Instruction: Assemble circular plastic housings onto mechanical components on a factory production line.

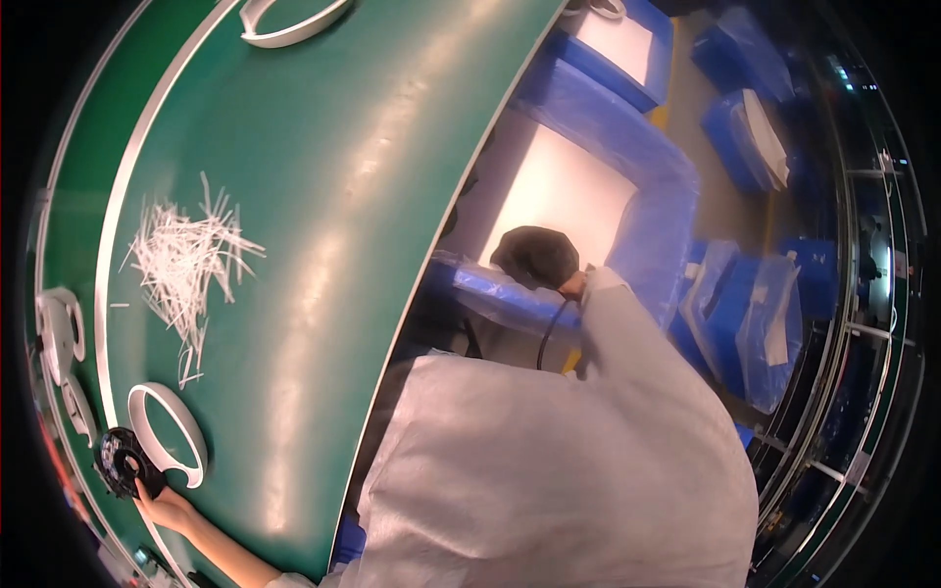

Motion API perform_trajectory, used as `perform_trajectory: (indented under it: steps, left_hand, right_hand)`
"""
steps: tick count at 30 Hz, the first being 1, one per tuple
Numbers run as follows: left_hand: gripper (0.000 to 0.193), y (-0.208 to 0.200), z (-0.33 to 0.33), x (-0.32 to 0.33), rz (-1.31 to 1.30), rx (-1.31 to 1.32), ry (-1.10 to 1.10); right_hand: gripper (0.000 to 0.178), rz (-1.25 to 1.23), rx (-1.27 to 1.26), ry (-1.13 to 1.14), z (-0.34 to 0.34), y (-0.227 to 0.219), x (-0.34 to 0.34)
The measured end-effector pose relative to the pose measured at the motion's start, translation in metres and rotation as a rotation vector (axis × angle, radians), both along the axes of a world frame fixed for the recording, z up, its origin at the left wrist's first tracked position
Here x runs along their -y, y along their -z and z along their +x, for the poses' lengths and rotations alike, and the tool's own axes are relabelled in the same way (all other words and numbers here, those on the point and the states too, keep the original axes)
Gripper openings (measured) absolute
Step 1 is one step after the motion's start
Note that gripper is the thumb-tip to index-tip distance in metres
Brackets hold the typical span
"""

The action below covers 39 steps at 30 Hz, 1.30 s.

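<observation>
At the lower left, my left hand [165,508] is closed on the edge of a black round part [120,463] with a hole in its middle. Beside that part a white curved band [184,431], shaped like an open ring, stands on the green table. My right arm reaches out to the right, over a blue-walled bin [676,211] with a pale bottom. There my right hand [575,284] grips the edge of a dark rounded piece [534,257]; most of its fingers are hidden.
A heap of thin white strips [191,260] lies on the green table [323,196]. Another white band [294,27] is at the far edge. White parts [61,338] sit past the left rail. More blue bins [740,147] stand on the right. A dark cable [545,338] hangs below my right hand.
</observation>
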<state>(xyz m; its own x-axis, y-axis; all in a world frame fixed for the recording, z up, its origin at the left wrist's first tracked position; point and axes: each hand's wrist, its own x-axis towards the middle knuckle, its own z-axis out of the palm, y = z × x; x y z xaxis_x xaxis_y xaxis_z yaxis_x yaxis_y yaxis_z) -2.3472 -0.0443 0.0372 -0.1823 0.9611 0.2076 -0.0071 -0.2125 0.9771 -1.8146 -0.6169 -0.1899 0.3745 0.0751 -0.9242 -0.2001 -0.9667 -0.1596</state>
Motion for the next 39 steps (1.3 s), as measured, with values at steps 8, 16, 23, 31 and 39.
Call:
perform_trajectory:
  steps: [8,16,23,31,39]
  left_hand:
    - [0.033,-0.001,0.041,0.018,-0.081,0.043,0.072]
    - [0.031,-0.005,0.035,0.026,-0.076,0.048,0.15]
    - [0.032,-0.003,0.04,0.029,-0.048,0.102,0.238]
    - [0.03,-0.004,0.04,0.035,-0.037,0.141,0.249]
    - [0.033,-0.013,0.053,0.038,-0.103,0.302,0.295]
  right_hand:
    - [0.029,0.32,-0.397,0.449,0.04,0.012,0.045]
    - [0.014,0.378,0.01,0.353,0.004,-0.071,-0.082]
    - [0.029,0.25,-0.02,-0.685,0.036,0.031,-0.095]
    - [0.076,-0.067,0.114,-0.343,0.02,-0.014,-0.129]
    - [0.01,1.264,1.462,0.247,0.031,-0.229,-0.233]
